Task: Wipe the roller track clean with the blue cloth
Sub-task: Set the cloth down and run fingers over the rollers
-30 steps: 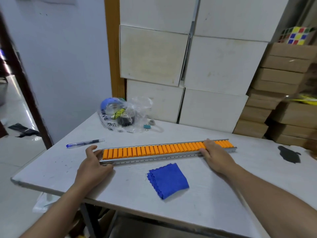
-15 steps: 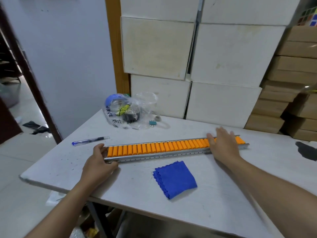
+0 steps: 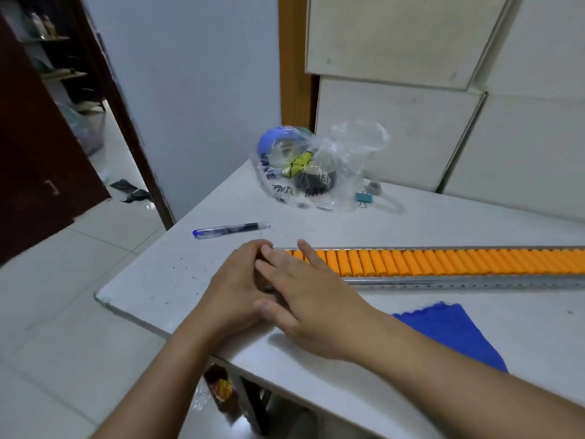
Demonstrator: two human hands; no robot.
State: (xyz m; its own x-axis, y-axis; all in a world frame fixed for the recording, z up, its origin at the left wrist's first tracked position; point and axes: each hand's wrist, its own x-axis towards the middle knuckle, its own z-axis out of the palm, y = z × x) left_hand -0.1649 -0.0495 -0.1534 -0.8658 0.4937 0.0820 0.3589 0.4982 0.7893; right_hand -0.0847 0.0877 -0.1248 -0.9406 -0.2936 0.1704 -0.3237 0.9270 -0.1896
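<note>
Both hands are crowding the near end of the roller track (image 3: 443,264): left hand (image 3: 234,286) curling round its tip, probably steadying it, right hand (image 3: 304,296) lying flat, fingers spread. Blue cloth (image 3: 456,334) is sitting untouched on the desk (image 3: 177,274) just beside.

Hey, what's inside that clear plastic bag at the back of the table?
Through the clear plastic bag a blue round object, a yellow-green item and a black round object show. Crinkled plastic and printed lettering hide what they are and anything beneath.
</note>
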